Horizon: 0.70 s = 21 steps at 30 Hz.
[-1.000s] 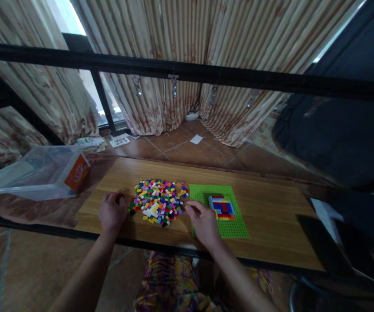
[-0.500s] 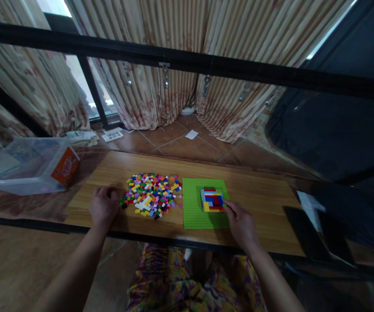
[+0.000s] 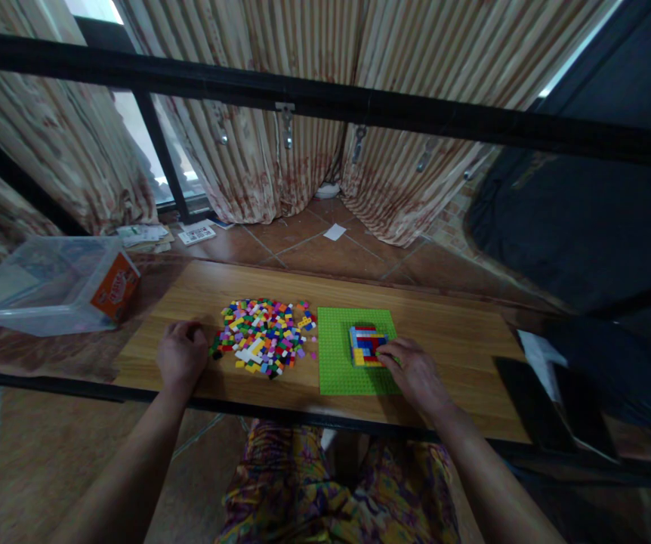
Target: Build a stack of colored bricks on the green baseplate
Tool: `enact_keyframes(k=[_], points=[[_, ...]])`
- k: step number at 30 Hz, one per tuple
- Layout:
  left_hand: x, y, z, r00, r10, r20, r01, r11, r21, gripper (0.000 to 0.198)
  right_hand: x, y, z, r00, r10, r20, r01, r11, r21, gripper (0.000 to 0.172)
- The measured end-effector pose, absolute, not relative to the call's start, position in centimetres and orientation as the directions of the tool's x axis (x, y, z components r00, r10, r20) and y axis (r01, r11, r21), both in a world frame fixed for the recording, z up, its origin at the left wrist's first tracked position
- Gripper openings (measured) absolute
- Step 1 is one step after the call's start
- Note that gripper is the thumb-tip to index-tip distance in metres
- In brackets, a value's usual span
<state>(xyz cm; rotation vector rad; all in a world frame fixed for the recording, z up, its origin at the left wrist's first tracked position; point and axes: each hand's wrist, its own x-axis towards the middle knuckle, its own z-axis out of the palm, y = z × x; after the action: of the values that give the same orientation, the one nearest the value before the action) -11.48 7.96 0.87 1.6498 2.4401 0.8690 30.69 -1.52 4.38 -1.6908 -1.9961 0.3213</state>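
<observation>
A small block of toy bricks point(image 3: 362, 352) in red, blue, yellow and light blue stands on a green studded baseplate point(image 3: 334, 378). My right hand point(image 3: 414, 372) reaches over the baseplate's right side, thumb and forefinger pinched together at the block's right edge. Whatever lies between those fingertips is too small to make out. To the left, my left hand point(image 3: 182, 353) rests on the wooden table with its fingers curled in, and no brick shows in it. Just right of it lies a loose pile of multicoloured bricks point(image 3: 263, 332).
A clear plastic box point(image 3: 65, 313) with an orange label stands beyond the table's left end. Dark flat objects point(image 3: 532, 400) and a white sheet point(image 3: 539, 363) lie at the right end. A black metal bar point(image 3: 325, 94) crosses in front of the curtains.
My right hand has shifted slightly up and left, its fingertips now over the block's right edge. My left hand stays in place.
</observation>
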Motion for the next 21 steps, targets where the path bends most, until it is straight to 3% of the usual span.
enact_keyframes(k=[10,21], points=[[-11.56,8.05,0.73,-0.433,0.87,0.237,0.824,0.275,0.495,0.029,30.76,-1.36,3.94,-0.106,0.966,0.238,0.847,0.213,-0.487,0.023],[-11.16,7.86,1.24,-0.431,0.869,0.242,0.822,0.268,0.502,0.028,30.45,-1.26,3.95,0.001,0.976,0.219,0.778,0.137,-0.613,0.023]])
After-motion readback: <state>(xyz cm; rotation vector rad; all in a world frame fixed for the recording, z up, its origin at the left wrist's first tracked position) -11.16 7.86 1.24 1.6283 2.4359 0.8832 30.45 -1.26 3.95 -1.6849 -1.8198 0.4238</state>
